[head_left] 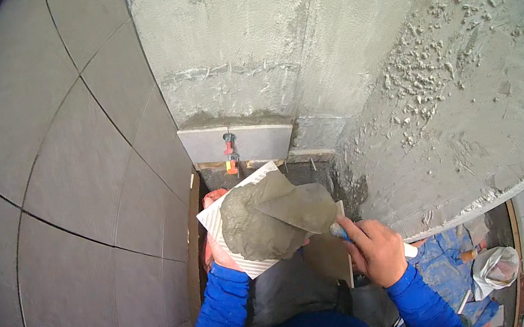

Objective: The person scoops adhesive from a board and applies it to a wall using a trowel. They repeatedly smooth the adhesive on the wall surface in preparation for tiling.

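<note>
A tile (252,267) with a white ribbed back lies across my left hand (223,256), which is closed on its near left edge; most of those fingers are hidden beneath. A thick heap of wet grey mortar (251,224) covers most of the ribbed back. My right hand (378,251) is wrapped around the handle of a trowel (316,206). Its mortar-smeared blade rests against the right side of the heap. Behind the tile, a laid tile (258,140) sits low on the back wall, with a red and orange clip (231,158) at its top edge.
Large grey tiles (78,263) cover the left wall. Rough mortar (428,80) coats the right wall. Beside my right forearm lie a blue sheet (442,265) and a white bag (496,271). Another tile (330,257) stands below the trowel.
</note>
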Demonstrator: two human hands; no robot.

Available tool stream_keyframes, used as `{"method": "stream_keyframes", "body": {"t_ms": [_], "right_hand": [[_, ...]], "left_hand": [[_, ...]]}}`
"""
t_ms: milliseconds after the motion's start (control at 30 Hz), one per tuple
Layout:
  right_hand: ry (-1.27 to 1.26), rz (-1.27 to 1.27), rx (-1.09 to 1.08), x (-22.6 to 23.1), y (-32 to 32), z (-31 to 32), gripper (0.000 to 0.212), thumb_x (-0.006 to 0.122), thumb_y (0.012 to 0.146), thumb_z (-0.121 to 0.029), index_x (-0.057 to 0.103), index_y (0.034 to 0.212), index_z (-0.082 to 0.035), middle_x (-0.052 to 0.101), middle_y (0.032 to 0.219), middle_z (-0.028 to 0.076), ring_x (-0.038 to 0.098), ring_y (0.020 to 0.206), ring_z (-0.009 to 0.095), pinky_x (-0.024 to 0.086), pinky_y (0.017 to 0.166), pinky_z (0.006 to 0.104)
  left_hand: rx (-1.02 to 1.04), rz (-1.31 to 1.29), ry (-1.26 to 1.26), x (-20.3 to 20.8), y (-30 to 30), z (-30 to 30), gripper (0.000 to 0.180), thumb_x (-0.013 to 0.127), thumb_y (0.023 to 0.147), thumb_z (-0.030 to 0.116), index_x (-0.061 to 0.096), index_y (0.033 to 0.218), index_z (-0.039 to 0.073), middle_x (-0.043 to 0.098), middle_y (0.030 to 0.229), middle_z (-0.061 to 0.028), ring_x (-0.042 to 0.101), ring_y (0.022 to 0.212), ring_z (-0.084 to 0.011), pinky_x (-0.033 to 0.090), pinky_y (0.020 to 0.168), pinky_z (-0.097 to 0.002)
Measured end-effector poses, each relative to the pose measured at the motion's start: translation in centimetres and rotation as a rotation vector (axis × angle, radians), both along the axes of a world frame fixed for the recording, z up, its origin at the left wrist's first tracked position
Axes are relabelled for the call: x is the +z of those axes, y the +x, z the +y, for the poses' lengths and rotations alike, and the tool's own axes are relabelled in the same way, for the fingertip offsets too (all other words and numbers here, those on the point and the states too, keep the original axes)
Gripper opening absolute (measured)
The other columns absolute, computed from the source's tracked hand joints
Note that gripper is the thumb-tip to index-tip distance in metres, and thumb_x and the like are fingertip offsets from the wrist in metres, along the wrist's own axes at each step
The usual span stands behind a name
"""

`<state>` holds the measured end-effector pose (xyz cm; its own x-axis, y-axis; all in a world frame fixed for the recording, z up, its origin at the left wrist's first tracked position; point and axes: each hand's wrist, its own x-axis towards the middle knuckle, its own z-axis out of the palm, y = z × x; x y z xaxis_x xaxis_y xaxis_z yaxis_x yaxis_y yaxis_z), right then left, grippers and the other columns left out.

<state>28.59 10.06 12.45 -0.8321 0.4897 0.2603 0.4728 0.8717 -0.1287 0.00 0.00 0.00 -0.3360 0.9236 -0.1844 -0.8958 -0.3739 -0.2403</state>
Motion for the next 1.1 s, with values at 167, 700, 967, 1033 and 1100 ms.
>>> {"method": "stream_keyframes", "body": {"t_ms": [167, 700, 967, 1033, 1100], "right_hand": [[0.202, 0.2, -0.034, 0.4, -2.2, -0.4, 0.068, 0.082, 0.084, -0.015, 0.064, 0.15, -0.017, 0.064, 0.099, 0.009, 0.064, 0.08, 0.029, 0.054, 0.07, 0.0411], [0.228, 0.337, -0.224, 0.0, -10.9, 1.8, 0.062, 0.077, 0.095, -0.019, 0.059, 0.154, -0.018, 0.061, 0.092, 0.011, 0.066, 0.084, 0.033, 0.055, 0.07, 0.046], [0.217, -0.079, -0.366, 3.1, -15.2, 6.1, 0.044, 0.075, 0.095, -0.032, 0.069, 0.136, -0.017, 0.074, 0.099, 0.018, 0.076, 0.088, 0.039, 0.061, 0.076, 0.0521], [0.24, -0.194, -0.375, 6.1, -16.0, 7.5, 0.04, 0.076, 0.094, -0.033, 0.073, 0.131, -0.02, 0.077, 0.101, 0.018, 0.076, 0.09, 0.04, 0.061, 0.079, 0.0517], [0.258, -0.307, -0.352, 9.2, -17.4, 8.8, 0.03, 0.078, 0.091, -0.034, 0.079, 0.117, -0.02, 0.078, 0.099, 0.017, 0.077, 0.093, 0.039, 0.062, 0.081, 0.0506]], "left_hand": [[-0.079, 0.293, 0.0, 2.9, -0.4, 0.4, 0.073, 0.048, 0.107, 0.065, 0.052, 0.152, 0.008, 0.065, 0.146, -0.0161, 0.063, 0.129, -0.0378, 0.045, 0.115, -0.0581], [-0.075, 0.3, 0.013, -0.3, -0.8, -6.0, 0.088, 0.04, 0.104, 0.075, 0.05, 0.157, 0.006, 0.052, 0.16, -0.02, 0.052, 0.144, -0.0423, 0.04, 0.12, -0.06], [0.008, 0.264, 0.016, -3.1, -2.7, -6.1, 0.079, 0.041, 0.107, 0.069, 0.055, 0.154, 0.007, 0.056, 0.157, -0.0181, 0.054, 0.142, -0.0403, 0.041, 0.119, -0.0583], [0.033, 0.334, 0.025, -3.3, -2.7, -6.2, 0.078, 0.041, 0.108, 0.068, 0.055, 0.154, 0.007, 0.056, 0.157, -0.0183, 0.054, 0.142, -0.0404, 0.041, 0.119, -0.0584], [0.014, 0.324, 0.028, -3.2, -2.4, -6.6, 0.079, 0.041, 0.107, 0.069, 0.055, 0.154, 0.007, 0.056, 0.158, -0.0187, 0.054, 0.143, -0.041, 0.041, 0.12, -0.0589]]}}
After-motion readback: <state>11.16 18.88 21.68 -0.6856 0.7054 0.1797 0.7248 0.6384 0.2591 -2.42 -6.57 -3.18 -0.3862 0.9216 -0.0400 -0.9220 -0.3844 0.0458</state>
